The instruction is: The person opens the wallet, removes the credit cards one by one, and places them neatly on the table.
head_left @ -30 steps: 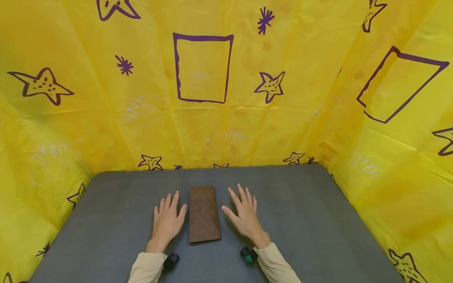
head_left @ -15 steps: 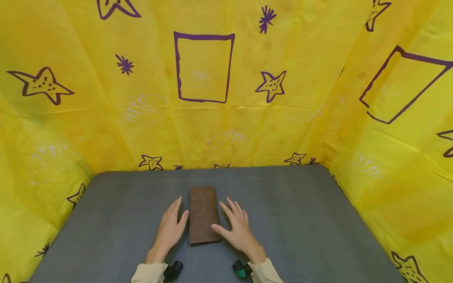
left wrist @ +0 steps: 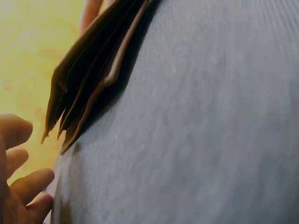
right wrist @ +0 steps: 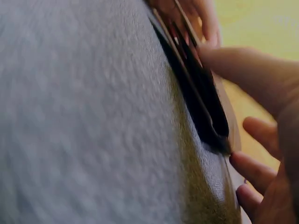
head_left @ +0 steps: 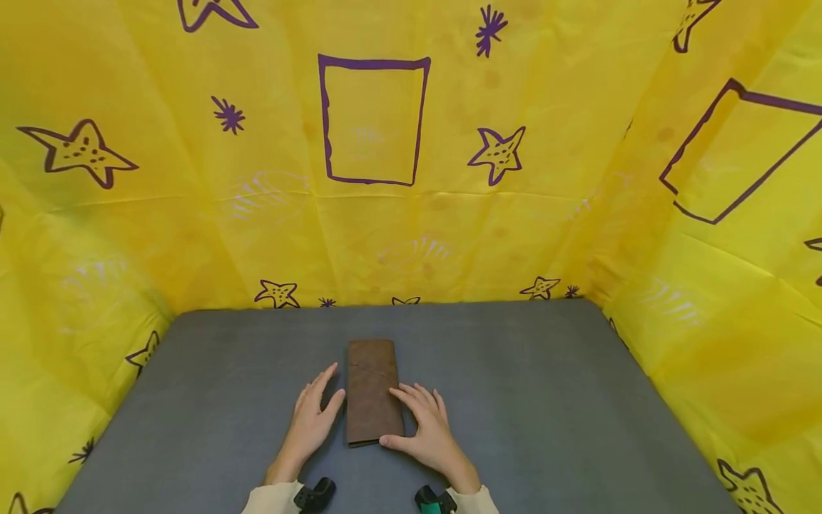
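Observation:
A long brown leather-look wallet lies folded on the grey table, its short side toward me. Layered inner flaps of the wallet show at its near end in the left wrist view. My left hand is just left of it, fingers extended and thumb near its left edge. On the other side my right hand has its fingertips right at the right edge. The right thumb reaches the near right corner of the wallet, overlapping it in the right wrist view.
The grey tabletop spreads around both hands. Yellow cloth walls with purple star and square drawings enclose it at the back and both sides. Black wrist cameras sit at the left wrist and right wrist.
Both hands have drawn nearer the wallet and slightly toward me. The right hand has moved left, its thumb now at the wallet's near right corner. The wallet stays in place.

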Motion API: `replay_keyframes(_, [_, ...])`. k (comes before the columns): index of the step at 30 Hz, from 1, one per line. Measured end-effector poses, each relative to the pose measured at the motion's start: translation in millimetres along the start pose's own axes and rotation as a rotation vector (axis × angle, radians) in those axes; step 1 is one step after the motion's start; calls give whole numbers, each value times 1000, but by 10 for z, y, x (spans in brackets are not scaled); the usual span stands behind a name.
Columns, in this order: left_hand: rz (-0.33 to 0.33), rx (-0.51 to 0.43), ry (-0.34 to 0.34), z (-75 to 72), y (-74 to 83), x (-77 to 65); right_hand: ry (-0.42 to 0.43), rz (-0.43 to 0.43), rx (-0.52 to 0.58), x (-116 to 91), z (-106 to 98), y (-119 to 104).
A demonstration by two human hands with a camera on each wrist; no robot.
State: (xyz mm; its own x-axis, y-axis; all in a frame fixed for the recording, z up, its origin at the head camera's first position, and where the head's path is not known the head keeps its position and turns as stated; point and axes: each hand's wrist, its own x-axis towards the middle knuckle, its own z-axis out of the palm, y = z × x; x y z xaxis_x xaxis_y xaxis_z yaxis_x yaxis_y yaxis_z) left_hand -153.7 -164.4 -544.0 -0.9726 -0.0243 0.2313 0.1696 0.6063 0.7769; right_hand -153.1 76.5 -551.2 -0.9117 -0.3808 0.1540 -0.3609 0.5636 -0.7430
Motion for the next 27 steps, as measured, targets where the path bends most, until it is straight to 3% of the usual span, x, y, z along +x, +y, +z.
replay_keyframes(5, [28, 87, 29, 75, -12, -28, 20, -6, -67, -18, 14, -12])
replay_keyframes(12, [49, 78, 65, 108, -25, -20, 48, -19, -128, -9, 26, -18])
replay_keyframes(20, [64, 120, 80, 145, -42, 16, 91, -16, -96, 2, 35, 21])
replay_keyframes(27, [125, 199, 118, 157, -98, -11, 59, -30, -62, -4, 33, 17])
